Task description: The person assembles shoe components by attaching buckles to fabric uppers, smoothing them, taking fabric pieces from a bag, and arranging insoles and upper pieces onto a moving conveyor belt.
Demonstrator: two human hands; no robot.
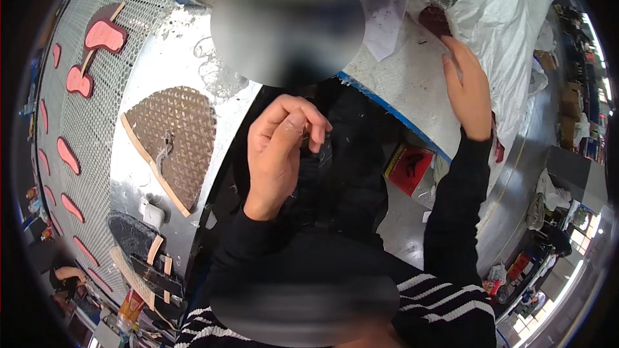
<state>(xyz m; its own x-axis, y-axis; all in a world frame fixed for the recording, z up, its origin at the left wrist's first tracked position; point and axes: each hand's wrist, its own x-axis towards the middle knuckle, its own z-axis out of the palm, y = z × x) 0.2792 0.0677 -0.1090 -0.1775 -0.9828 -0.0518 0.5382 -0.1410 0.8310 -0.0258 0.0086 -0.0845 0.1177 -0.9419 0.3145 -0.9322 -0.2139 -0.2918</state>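
Observation:
My left hand is raised over my lap, its fingers curled in and the thumb pressed against them. What lies between these fingertips, if anything, is too hidden to make out. My right hand reaches out over the worktable on the right. Its fingers are stretched, with the thumb apart, and the fingertips meet the near end of a dark red, shoe-sole-like piece. That piece lies beside a crumpled white plastic sheet.
On the left, a metal-topped bench carries a brown textured pad with a tan edge and black sole-shaped pieces. Beyond it, a mesh belt carries several pink soles. A red-and-yellow box sits below the right table.

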